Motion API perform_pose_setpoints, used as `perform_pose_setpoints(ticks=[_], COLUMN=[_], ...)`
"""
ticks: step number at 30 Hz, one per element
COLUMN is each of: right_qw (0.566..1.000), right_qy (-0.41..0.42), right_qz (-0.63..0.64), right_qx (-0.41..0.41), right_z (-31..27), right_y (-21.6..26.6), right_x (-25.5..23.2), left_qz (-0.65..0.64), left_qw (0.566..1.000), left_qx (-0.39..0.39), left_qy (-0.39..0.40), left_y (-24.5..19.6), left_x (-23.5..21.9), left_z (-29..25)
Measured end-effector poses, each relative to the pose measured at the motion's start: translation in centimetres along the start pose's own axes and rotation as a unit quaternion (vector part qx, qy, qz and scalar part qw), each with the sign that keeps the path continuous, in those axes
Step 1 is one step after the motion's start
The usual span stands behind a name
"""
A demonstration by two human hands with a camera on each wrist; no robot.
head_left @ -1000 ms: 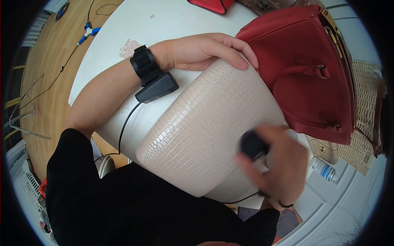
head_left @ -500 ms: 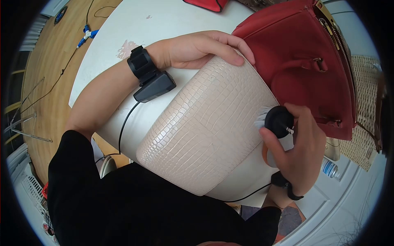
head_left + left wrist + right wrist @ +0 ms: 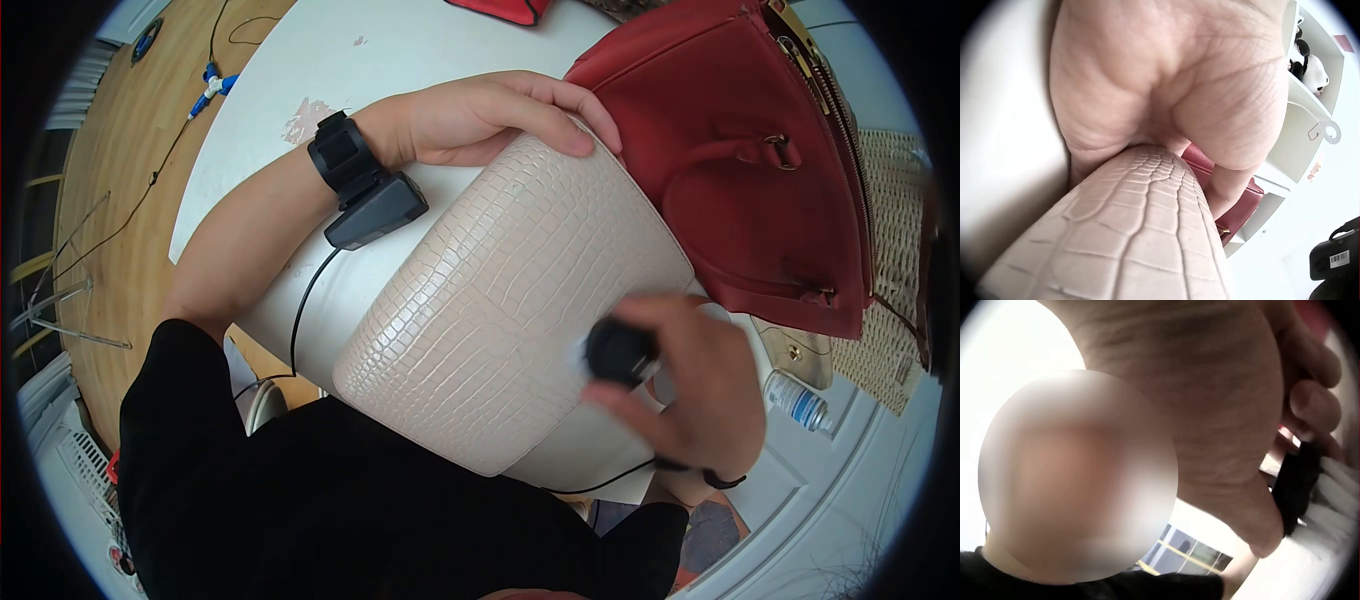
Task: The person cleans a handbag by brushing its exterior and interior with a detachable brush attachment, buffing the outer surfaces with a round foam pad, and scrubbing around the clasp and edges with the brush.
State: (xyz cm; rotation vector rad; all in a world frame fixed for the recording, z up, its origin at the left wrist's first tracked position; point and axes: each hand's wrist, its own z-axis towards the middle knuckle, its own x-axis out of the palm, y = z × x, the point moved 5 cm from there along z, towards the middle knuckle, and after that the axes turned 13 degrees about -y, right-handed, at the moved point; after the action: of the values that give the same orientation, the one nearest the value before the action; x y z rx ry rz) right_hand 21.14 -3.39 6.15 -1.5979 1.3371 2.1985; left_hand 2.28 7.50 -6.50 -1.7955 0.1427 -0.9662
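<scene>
A cream crocodile-embossed bag (image 3: 500, 300) slants across the table's front edge, against the person's body. My left hand (image 3: 490, 118) grips its upper end, thumb on the front face and the other fingers behind. In the left wrist view the bag's rounded side (image 3: 1147, 225) runs up into the palm. Blurred by motion, my right hand (image 3: 700, 390) holds a round black brush (image 3: 620, 352) by its body. The brush's white bristles (image 3: 1329, 506) show in the right wrist view; in the head view they are at the bag's lower right face.
A large red handbag (image 3: 690, 110) stands directly behind the cream bag. At the right are a woven mat (image 3: 885, 190) and a small white-and-blue can (image 3: 797, 400). A red pouch (image 3: 508, 9) lies at the far side of the white table (image 3: 270, 110).
The brush swept up to the bag's right edge half a second ago and is back down on its lower right face. My left hand keeps its grip almost unmoved.
</scene>
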Motion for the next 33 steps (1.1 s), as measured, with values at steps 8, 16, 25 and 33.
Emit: perform_pose_setpoints(ticks=[8,16,25,33], right_qw=[0.989,0.994,0.965,0.981], right_qy=[-0.111,0.055,-0.161,0.057], right_qz=[-0.098,0.057,-0.204,0.124], right_qx=[-0.018,-0.072,0.029,-0.139], right_z=[0.0,-0.4,-0.1,-1.1], right_y=[1.6,3.2,1.2,5.7], right_x=[2.0,2.6,-0.2,4.8], left_qz=[0.008,0.007,0.001,-0.018], left_qw=[1.000,1.000,1.000,1.000], left_qx=[0.000,0.003,-0.013,0.006], left_qy=[-0.004,0.006,-0.007,-0.005], left_y=[0.0,-0.1,-0.2,-0.4], left_x=[0.0,0.0,0.2,0.4], left_z=[0.0,-0.2,-0.3,-0.2])
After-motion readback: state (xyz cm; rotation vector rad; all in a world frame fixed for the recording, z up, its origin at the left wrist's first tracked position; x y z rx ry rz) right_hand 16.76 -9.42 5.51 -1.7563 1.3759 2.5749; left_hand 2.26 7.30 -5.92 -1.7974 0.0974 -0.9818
